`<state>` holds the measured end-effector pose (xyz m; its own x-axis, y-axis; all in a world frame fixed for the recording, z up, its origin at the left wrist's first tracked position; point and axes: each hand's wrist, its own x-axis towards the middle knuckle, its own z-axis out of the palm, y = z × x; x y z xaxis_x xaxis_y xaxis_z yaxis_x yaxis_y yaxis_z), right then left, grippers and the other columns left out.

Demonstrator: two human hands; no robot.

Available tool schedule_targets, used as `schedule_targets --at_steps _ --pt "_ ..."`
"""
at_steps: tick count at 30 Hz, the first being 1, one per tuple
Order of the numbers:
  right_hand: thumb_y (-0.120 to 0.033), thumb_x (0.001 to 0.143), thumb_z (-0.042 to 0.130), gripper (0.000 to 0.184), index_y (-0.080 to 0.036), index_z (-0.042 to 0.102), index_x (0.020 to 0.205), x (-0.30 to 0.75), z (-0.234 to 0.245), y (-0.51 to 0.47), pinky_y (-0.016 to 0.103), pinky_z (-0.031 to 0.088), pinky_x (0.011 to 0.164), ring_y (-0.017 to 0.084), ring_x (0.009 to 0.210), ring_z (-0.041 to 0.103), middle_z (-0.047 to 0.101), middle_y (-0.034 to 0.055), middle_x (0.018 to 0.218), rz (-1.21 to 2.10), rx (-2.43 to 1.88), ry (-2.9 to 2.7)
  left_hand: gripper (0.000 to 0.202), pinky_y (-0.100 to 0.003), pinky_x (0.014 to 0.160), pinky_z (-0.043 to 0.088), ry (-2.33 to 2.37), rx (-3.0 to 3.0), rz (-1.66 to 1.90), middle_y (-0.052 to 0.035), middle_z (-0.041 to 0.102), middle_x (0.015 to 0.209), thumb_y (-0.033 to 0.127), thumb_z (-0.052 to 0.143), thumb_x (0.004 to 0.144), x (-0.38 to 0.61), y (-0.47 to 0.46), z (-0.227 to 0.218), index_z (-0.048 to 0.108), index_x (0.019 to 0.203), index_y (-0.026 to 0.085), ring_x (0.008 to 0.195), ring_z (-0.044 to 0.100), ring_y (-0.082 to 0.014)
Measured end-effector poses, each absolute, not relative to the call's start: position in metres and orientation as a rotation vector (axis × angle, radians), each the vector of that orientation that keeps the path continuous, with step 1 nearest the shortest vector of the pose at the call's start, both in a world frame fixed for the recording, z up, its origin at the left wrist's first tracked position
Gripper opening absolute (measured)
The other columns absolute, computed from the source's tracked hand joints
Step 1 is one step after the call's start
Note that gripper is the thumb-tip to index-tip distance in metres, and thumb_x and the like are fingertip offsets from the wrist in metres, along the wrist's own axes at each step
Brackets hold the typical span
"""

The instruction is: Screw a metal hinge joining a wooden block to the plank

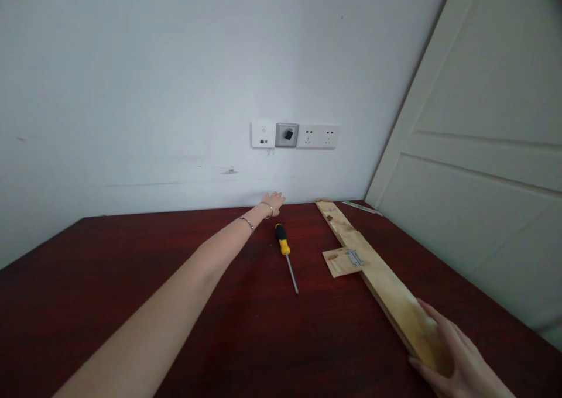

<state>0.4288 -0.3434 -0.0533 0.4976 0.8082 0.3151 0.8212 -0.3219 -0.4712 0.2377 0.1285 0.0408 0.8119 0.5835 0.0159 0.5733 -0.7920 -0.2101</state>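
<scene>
My left hand (274, 201) is stretched far out to the back edge of the dark red table (132, 269), close to the wall, fingers extended and flat with nothing seen in them. Two thin bracelets sit on that wrist. A screwdriver (284, 246) with a yellow and black handle lies just right of that wrist, tip toward me. My right hand (452, 357) grips the near end of a long wooden plank (381, 275), thumb on top and fingers round its edge. A small wooden square (336, 263) is joined to the plank by a metal hinge (353, 257).
A row of white wall sockets and a grey switch plate (294, 135) sits on the wall above the table's back edge. A pale panelled door (483, 152) stands along the right side. A thin light strip (362, 208) lies at the back right corner.
</scene>
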Motion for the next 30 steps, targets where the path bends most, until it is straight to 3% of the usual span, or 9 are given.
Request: schedule_targets --at_steps 8,12,15,18,20,22,25,28,30 --pt "-0.056 0.07 0.059 0.085 -0.02 0.032 0.142 0.452 -0.074 -0.344 0.052 0.05 0.094 0.039 0.12 0.055 0.054 0.0179 0.135 -0.177 -2.173 -1.448 0.059 -0.047 0.108 0.033 -1.251 -2.736 0.09 -0.0144 0.03 0.153 0.021 0.055 0.083 0.13 0.152 0.023 0.039 0.139 0.018 0.14 0.028 -0.0298" --pt "-0.06 0.071 0.054 0.085 -0.022 0.033 0.144 0.437 -0.044 -0.33 0.059 0.05 0.088 0.042 0.117 0.055 0.056 0.0198 0.132 -0.389 -2.146 -1.528 0.057 -0.044 0.11 0.032 -1.349 -2.724 0.086 -0.0126 0.031 0.153 0.024 0.053 0.085 0.088 0.158 0.015 0.039 0.14 0.018 0.14 0.03 -0.0274" --pt "-0.056 0.078 0.05 0.064 -0.02 0.048 0.132 0.389 0.004 -0.294 0.053 0.049 0.093 0.039 0.115 0.058 0.058 0.0176 0.129 -0.472 -2.092 -1.638 0.058 -0.043 0.111 0.031 -1.437 -2.714 0.085 -0.0135 0.031 0.152 0.031 0.05 0.088 0.063 0.159 0.009 0.036 0.142 0.017 0.14 0.03 -0.0276" --pt "-0.041 0.089 0.042 0.047 -0.016 0.05 0.129 0.332 0.045 -0.237 0.038 0.054 0.084 0.027 0.099 0.068 0.067 0.0143 0.115 -0.227 -2.067 -1.827 0.06 -0.047 0.11 0.031 -1.534 -2.706 0.092 -0.015 0.029 0.153 0.04 0.043 0.092 0.047 0.154 0.002 0.03 0.146 0.018 0.141 0.028 -0.0296" --pt "-0.036 0.091 0.041 0.049 -0.009 0.047 0.132 0.304 0.058 -0.195 0.037 0.053 0.084 0.026 0.096 0.069 0.068 0.0167 0.111 -0.202 -2.121 -1.869 0.061 -0.05 0.11 0.03 -1.584 -2.711 0.106 -0.0159 0.026 0.154 0.044 0.039 0.094 0.04 0.149 -0.002 0.028 0.147 0.018 0.142 0.025 -0.0308" --pt "-0.034 0.091 0.044 0.05 -0.003 0.046 0.131 0.289 0.061 -0.158 0.038 0.05 0.087 0.03 0.105 0.066 0.063 0.0228 0.12 -0.211 -2.203 -1.912 0.061 -0.052 0.109 0.029 -1.625 -2.719 0.121 -0.0161 0.023 0.155 0.047 0.034 0.095 0.036 0.143 -0.006 0.027 0.148 0.018 0.142 0.023 -0.0316" --pt "-0.039 0.09 0.049 0.05 0.001 0.055 0.118 0.283 0.054 -0.116 0.039 0.051 0.083 0.034 0.101 0.067 0.065 0.0277 0.109 -0.116 -2.38 -1.896 0.061 -0.056 0.109 0.026 -1.667 -2.733 0.138 -0.0151 0.018 0.157 0.048 0.026 0.096 0.032 0.135 -0.012 0.025 0.149 0.017 0.144 0.019 -0.0314" --pt "-0.03 0.087 0.052 0.033 -0.004 0.066 0.1 0.286 0.044 -0.094 0.037 0.051 0.08 0.034 0.098 0.068 0.068 0.0262 0.102 -0.057 -2.408 -1.914 0.063 -0.055 0.112 0.021 -1.693 -2.737 0.137 -0.0129 0.012 0.158 0.049 0.02 0.097 0.03 0.129 -0.017 0.023 0.15 0.016 0.145 0.012 -0.0296" --pt "-0.025 0.085 0.053 0.028 -0.005 0.068 0.097 0.29 0.038 -0.086 0.037 0.051 0.079 0.033 0.098 0.068 0.069 0.0255 0.102 -0.028 -2.421 -1.903 0.064 -0.055 0.113 0.018 -1.709 -2.73 0.126 -0.0114 0.009 0.158 0.048 0.017 0.097 0.03 0.126 -0.02 0.022 0.151 0.016 0.146 0.009 -0.0286"
